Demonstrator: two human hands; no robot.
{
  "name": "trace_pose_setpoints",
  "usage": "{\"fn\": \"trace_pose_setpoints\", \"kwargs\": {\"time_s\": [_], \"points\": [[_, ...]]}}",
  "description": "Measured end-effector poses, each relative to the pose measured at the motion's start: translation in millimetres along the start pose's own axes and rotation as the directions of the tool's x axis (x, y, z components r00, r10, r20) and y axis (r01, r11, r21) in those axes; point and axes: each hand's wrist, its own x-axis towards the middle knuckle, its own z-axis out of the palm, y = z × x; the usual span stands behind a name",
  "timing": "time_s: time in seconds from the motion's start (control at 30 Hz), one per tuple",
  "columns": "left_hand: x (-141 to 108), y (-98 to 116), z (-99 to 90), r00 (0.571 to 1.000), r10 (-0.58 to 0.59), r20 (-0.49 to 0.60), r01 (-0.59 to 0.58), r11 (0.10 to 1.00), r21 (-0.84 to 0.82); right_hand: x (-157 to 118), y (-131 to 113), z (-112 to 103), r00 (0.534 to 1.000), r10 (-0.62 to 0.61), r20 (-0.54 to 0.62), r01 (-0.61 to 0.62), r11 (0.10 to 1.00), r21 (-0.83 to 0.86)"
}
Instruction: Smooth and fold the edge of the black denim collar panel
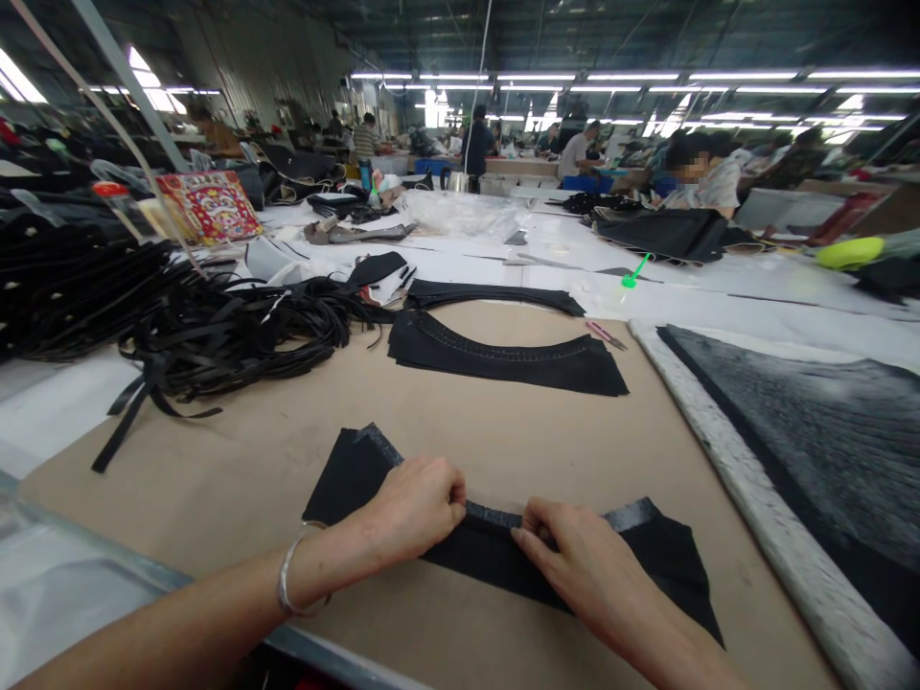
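A curved black fabric piece lies on the tan board in front of me, with a shiny grey strip along its inner curved edge. My left hand is closed, its fingers pinching that edge left of the middle. Just to the right, my right hand pinches the same edge between thumb and fingers. A short stretch of the edge shows between the two hands; their fingertips partly hide the fold. Farther back lies a stack of similar black pieces with a stitched-looking line along the curve.
Black strips lie tangled at the left. Small pink-handled snips lie at the board's far right. A pale slab with a dark, glossy sheet borders the right side. A green tool stands beyond. Co-workers sit farther back.
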Motion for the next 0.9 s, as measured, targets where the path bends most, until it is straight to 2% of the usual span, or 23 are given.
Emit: {"fn": "trace_pose_setpoints", "kwargs": {"time_s": [0.23, 0.9], "points": [[1.5, -0.8, 3.1, 1.0, -0.027, -0.003, 0.027, 0.999, 0.022, 2.1, 0.6, 4.6, 1.0, 0.004, -0.021, -0.004, 1.0, -0.005], [5.5, 0.9, 3.7, 0.998, -0.054, 0.017, 0.054, 0.997, 0.051, 4.2, 0.9, 1.9, 0.999, 0.033, 0.011, -0.033, 0.999, 0.011]]}}
